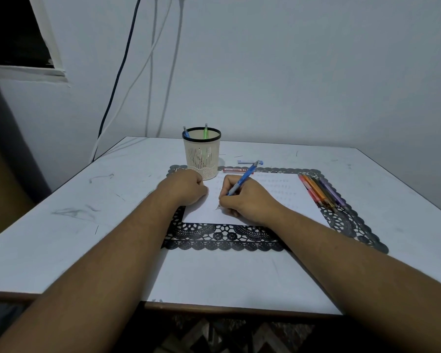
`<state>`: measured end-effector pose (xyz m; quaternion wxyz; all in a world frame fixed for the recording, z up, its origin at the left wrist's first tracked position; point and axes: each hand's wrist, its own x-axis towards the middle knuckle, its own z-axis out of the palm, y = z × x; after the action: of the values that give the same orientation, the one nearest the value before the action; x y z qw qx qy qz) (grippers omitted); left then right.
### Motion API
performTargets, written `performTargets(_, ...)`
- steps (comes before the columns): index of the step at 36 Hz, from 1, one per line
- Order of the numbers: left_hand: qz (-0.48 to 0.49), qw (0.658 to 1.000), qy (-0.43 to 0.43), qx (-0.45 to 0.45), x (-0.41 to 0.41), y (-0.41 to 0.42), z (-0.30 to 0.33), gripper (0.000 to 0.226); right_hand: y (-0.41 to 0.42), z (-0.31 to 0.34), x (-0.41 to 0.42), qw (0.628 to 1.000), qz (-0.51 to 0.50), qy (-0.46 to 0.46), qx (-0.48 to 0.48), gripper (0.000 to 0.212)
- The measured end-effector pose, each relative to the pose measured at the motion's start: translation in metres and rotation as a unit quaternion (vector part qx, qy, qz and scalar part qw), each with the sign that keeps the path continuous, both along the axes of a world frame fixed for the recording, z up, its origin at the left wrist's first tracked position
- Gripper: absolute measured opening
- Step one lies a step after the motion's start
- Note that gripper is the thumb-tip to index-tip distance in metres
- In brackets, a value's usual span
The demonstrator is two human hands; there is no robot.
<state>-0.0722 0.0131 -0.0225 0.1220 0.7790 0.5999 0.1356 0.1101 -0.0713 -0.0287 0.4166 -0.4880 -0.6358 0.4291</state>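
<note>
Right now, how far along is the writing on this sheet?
Done: faint rows of marks cover the upper right of the sheet. In hand: the right hand grips the blue pencil, tip down near the sheet's lower left, while the left hand rests curled on its left edge. Left: the strip nearest the person looks blank, and the coloured pens lie untouched.
</note>
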Motion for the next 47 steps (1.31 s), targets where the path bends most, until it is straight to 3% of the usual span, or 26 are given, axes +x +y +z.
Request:
performTargets(9,-0.005,1.0,-0.002,-0.001,0.0,-0.001,0.001,0.029,0.0,-0.002,0.008,0.999,-0.006,0.046,-0.005,0.029)
performTargets(21,-0.003,1.0,-0.004,0.0,0.0,-0.001,0.001,0.031,-0.002,-0.001,0.008,1.0,-0.002,-0.022,0.003,0.024)
performTargets(47,0.001,1.0,-0.001,-0.005,0.001,-0.003,0.002,0.03,-0.005,0.003,0.007,0.998,-0.027,-0.054,0.018,0.023)
